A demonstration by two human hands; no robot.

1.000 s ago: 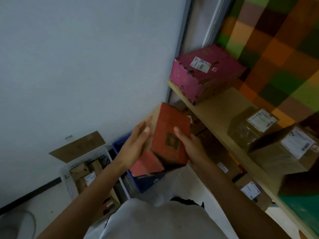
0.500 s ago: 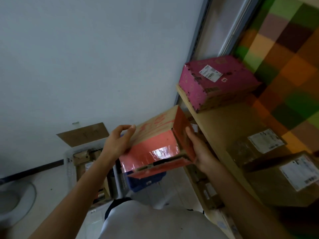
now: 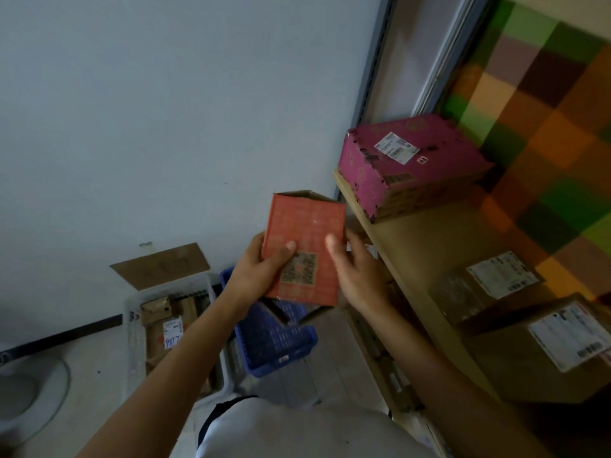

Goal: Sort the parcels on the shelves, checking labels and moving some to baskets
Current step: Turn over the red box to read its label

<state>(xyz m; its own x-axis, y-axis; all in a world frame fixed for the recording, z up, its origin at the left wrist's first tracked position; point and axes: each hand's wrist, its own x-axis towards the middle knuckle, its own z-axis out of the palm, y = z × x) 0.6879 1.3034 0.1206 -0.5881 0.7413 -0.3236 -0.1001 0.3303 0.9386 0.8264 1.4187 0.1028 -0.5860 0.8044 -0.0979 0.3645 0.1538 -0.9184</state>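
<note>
**Head view.** The person is holding a red parcel point(image 3: 305, 246) upright in the air with both hands. It is just off the front edge of the wooden shelf point(image 3: 406, 249), near the shelf's wall-side end, and is not touching the shelf. Its broad red face is turned toward the camera, and a square printed patch is showing on the lower half of that face.

The left hand point(image 3: 256, 276) is grasping the parcel's left edge. Its grip is pinching the parcel, with the thumb lying across the front face beside the patch and the fingers passing behind. The right hand point(image 3: 357, 279) is taking the right edge. Its thumb is resting on the front face and its fingers are reaching behind the edge, so this grip is also pinching the parcel, though more loosely.

A pink box point(image 3: 410, 173) with a white label on top is sitting at the wall-side end of the shelf, against the front edge. Further along, two brown parcels are standing close together: the nearer-to-centre parcel point(image 3: 476, 292) and the larger parcel point(image 3: 558, 352). Each is carrying a white label.

A checked cloth point(image 3: 545, 120) is hanging behind the shelf.

On the floor, a blue basket point(image 3: 277, 342) is lying directly under the red parcel in this view. A white basket point(image 3: 134, 345) is standing just beside it and is holding labelled brown parcels. A cardboard sheet point(image 3: 160, 264) is leaning against the wall behind the white basket.
</note>
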